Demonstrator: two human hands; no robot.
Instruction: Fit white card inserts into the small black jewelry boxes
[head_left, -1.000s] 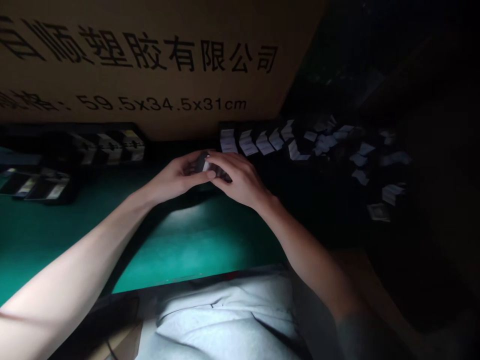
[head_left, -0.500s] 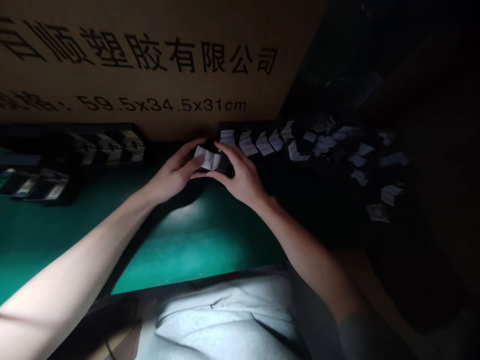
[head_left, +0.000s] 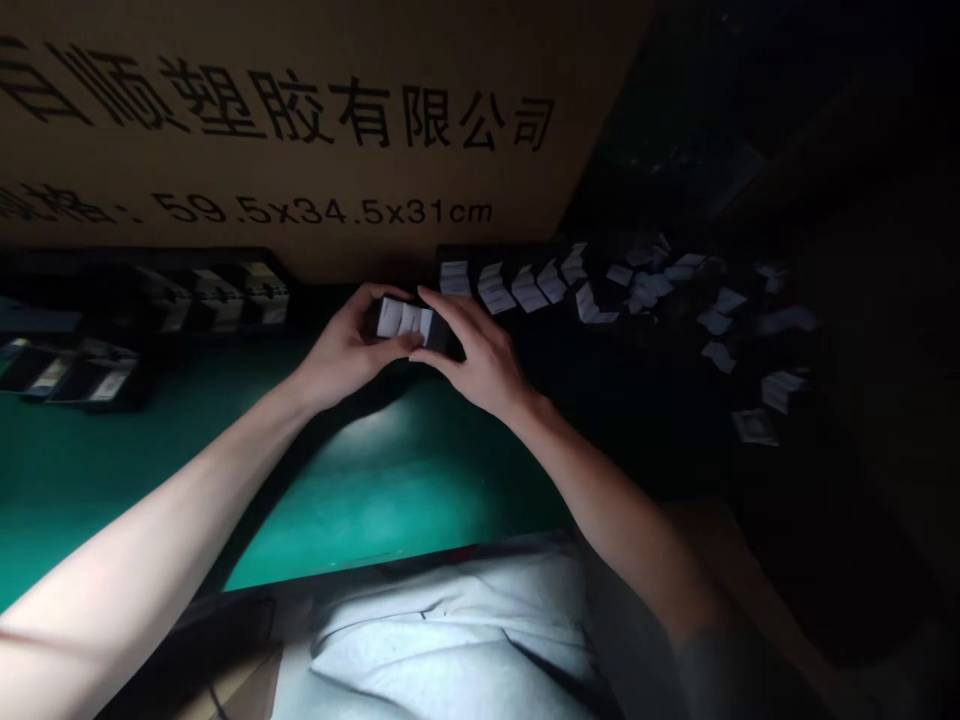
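Observation:
Over the far side of the green mat (head_left: 390, 500), my left hand (head_left: 341, 350) and my right hand (head_left: 476, 355) meet around one small dark block with a folded white paper slip (head_left: 403, 320) on its top. Left fingers curl over its left end, and the left thumb presses its near side. Right fingers pinch its right end. A row of similar folded white slips (head_left: 517, 285) lies just beyond my right hand, and more slips (head_left: 720, 320) are scattered in the dark to the right.
A big cardboard box (head_left: 300, 130) with black printed characters stands upright behind the mat. Dark trays holding small labelled parts (head_left: 217, 295) sit at the back left, more of them (head_left: 67, 375) at the far left. My lap in light cloth (head_left: 450, 640) fills the bottom.
The white slip, hidden under my fingers a second ago, came into sight. Both hands shifted slightly away from me and now close tighter around the block.

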